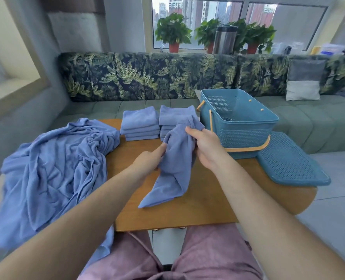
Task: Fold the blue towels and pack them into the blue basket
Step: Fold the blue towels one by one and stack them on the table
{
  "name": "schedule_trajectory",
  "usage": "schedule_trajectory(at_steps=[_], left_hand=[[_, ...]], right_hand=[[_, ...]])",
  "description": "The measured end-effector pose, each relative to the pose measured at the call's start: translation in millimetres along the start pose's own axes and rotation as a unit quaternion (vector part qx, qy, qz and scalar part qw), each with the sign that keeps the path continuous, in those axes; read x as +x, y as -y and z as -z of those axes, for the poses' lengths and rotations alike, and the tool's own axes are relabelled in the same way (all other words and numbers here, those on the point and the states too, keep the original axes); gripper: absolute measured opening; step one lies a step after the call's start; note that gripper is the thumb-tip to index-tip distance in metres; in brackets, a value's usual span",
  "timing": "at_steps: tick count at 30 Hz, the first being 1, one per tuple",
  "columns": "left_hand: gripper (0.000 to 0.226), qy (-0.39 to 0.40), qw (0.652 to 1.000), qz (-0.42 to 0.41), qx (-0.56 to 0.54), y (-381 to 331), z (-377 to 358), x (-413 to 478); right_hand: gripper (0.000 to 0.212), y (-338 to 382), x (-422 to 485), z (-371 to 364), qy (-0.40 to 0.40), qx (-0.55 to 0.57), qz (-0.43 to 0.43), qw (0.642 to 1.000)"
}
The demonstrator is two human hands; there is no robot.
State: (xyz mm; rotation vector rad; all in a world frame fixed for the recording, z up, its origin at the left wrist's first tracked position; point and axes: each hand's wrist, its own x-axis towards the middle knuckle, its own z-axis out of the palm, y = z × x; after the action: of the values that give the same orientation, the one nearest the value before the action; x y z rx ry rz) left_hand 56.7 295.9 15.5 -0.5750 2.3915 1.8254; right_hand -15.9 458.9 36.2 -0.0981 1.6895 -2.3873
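The held towel (175,158), the loose heap (56,168) and the folded stacks (139,122) are soft matt cloth with a fine nap, creased where loose and smooth where folded. The basket (246,136) and its lid (288,160) are matt plastic pierced with small holes; the table (198,209) is smooth wood with a slight sheen. The flask (225,40) is brushed metal — the sofa (147,77) printed cloth.

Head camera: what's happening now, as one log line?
left hand, right hand: holding unfolded blue towel; folded towel stacks: two; blue basket: open, no towels visible; lid: beside basket; loose towel pile: left
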Motion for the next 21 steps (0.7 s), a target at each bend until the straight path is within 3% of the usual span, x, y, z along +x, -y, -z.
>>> schedule_trajectory(at_steps=[3,5,13,17,21], left_hand=[[0.034,0.109,0.978,0.028,-0.174,-14.0,0.4,-7.1],[0.026,0.124,0.966,0.028,-0.227,-17.6,0.3,-2.0],[0.019,-0.011,0.944,-0.043,-0.326,-36.0,42.7,2.4],[0.025,-0.085,0.932,-0.072,-0.346,-49.2,87.0,12.8],[0.012,-0.144,0.943,-0.128,-0.271,-63.6,118.7,19.0]], right_hand=[[0.013,8.2,-0.6,-6.9,0.008,0.002,0.001,1.0],[0.012,11.4,-3.0,-9.3,0.015,-0.003,-0.002,1.0],[0.024,37.0,2.1,12.4,0.027,-0.033,-0.061,0.997],[0.012,57.4,14.7,20.9,-0.036,-0.162,-0.014,0.986],[0.022,84.5,23.7,20.5,-0.048,-0.173,0.025,0.983]])
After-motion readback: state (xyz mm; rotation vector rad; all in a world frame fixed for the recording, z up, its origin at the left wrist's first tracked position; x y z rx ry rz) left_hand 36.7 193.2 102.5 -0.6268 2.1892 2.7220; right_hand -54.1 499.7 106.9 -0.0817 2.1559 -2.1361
